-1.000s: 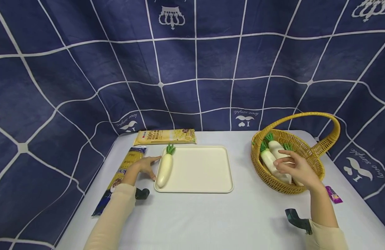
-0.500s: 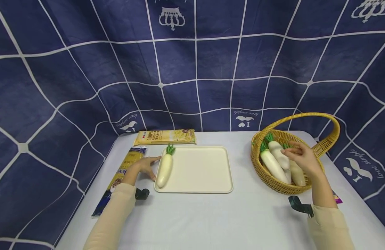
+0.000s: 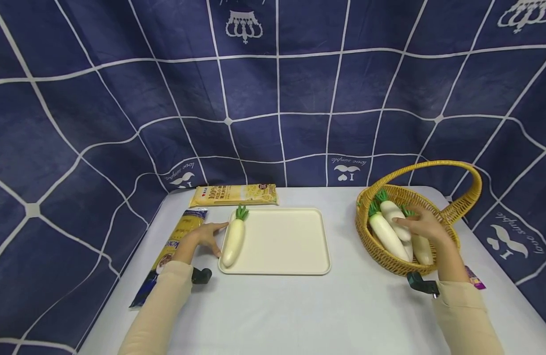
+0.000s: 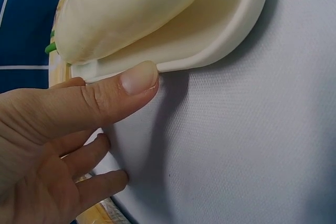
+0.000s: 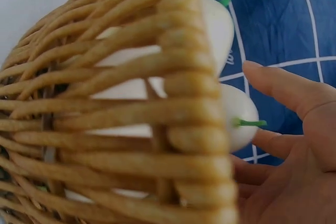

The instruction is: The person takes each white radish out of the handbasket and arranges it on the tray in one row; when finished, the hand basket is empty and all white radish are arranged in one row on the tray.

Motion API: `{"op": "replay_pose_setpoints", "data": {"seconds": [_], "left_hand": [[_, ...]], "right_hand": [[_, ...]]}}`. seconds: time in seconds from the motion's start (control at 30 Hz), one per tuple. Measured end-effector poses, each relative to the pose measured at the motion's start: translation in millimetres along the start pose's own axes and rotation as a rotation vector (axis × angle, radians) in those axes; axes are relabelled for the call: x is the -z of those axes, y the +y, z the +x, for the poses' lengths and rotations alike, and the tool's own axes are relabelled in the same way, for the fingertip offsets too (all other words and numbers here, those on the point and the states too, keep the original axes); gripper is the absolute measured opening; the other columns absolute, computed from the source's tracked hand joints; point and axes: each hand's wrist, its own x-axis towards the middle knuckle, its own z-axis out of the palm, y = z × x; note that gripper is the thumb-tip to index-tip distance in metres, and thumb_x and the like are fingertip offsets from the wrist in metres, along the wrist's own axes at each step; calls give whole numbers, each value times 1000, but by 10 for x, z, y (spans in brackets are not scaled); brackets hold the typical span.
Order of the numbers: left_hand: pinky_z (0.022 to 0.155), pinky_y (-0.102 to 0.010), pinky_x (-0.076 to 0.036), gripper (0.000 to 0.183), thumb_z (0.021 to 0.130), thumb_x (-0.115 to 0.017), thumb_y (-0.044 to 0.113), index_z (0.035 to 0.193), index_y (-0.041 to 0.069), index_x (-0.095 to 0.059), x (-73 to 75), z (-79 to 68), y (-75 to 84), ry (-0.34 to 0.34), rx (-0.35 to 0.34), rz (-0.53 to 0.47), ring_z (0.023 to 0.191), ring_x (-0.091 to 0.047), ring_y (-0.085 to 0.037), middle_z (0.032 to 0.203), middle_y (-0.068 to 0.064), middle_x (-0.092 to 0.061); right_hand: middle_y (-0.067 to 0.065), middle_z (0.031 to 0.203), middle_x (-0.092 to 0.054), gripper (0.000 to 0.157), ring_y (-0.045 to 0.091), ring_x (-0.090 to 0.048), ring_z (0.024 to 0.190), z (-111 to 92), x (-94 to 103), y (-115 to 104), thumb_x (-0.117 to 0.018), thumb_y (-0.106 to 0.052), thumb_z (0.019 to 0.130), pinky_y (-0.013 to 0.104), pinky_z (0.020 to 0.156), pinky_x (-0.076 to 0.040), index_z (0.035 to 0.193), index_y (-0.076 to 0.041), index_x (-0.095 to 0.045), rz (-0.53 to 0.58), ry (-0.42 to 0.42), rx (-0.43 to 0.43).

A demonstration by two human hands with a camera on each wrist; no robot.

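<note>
In the head view a white radish with green leaves lies along the left side of the cream tray. My left hand is at that side of the tray, its thumb touching the rim in the left wrist view and the other fingers spread below. Several white radishes lie in the wicker basket on the right. My right hand reaches in over them, fingers extended. In the right wrist view its thumb stands apart from a radish, while the fingers pass partly behind it.
The basket's arched handle rises over its opening. A yellow pasta packet lies behind the tray, and a blue-and-yellow pasta packet lies left of it. A small purple packet sits right of the basket. Blue checked cloth hangs behind.
My right hand shifts right, drawing back from above the front radishes, then lowers toward the ones at the basket's right. The left hand stays at the tray's rim.
</note>
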Motion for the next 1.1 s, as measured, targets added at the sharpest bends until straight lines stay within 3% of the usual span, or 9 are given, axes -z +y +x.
{"op": "replay_pose_setpoints", "data": {"seconds": [0.27,0.4,0.57,0.73,0.83,0.93,1.0,1.1], "left_hand": [[106,-63,-26,111,52,-90,20,146,12,-33,-22,23,-29,2,-14,13,132,-30,-47,143,-27,-36],[106,-63,-27,111,51,-90,20,146,12,-34,-28,27,-39,6,-7,12,132,-31,-47,143,-27,-36],[107,-63,-25,113,49,-91,23,146,13,-34,-11,20,-34,-7,-8,-5,133,-29,-47,144,-27,-35],[105,-64,-27,115,46,-92,30,146,15,-36,18,8,-32,-18,-21,14,131,-31,-48,143,-28,-37],[105,-64,-27,115,46,-92,27,146,14,-35,11,17,-42,-11,-16,11,131,-30,-48,143,-28,-37],[106,-64,-25,113,49,-91,22,146,12,-34,-10,19,-39,-3,-4,12,132,-29,-48,143,-27,-36],[106,-64,-25,111,51,-90,21,146,12,-34,-19,17,-37,2,2,17,133,-29,-48,144,-27,-36],[106,-63,-26,110,53,-90,20,146,12,-33,-22,14,-36,4,4,17,133,-29,-48,144,-27,-35]], "right_hand": [[43,114,-49,76,28,-61,87,42,-39,-15,-60,-30,90,24,63,-52,131,25,-28,-44,26,7],[42,116,-47,74,34,-60,89,58,-46,-19,-59,-32,90,28,66,-52,128,26,-33,-87,38,3],[44,119,-45,75,45,-55,98,53,-42,-43,-59,-36,89,41,75,-53,123,27,-39,-140,54,-21],[37,104,-56,73,36,-57,87,39,-45,-65,-65,-39,84,31,63,-51,114,25,-49,-147,91,-74],[20,78,-58,60,24,-53,70,48,-50,-69,-70,-39,81,26,54,-45,92,19,-58,-133,112,-93],[1,60,-45,44,14,-44,58,69,-48,-70,-72,-38,78,25,49,-40,66,1,-55,-125,116,-101],[-4,55,-38,43,12,-39,54,81,-44,-74,-72,-37,77,25,47,-37,58,-9,-47,-126,112,-107],[-5,54,-38,42,12,-39,54,92,-40,-91,-72,-37,77,25,48,-37,56,-12,-45,-123,104,-120]]}}
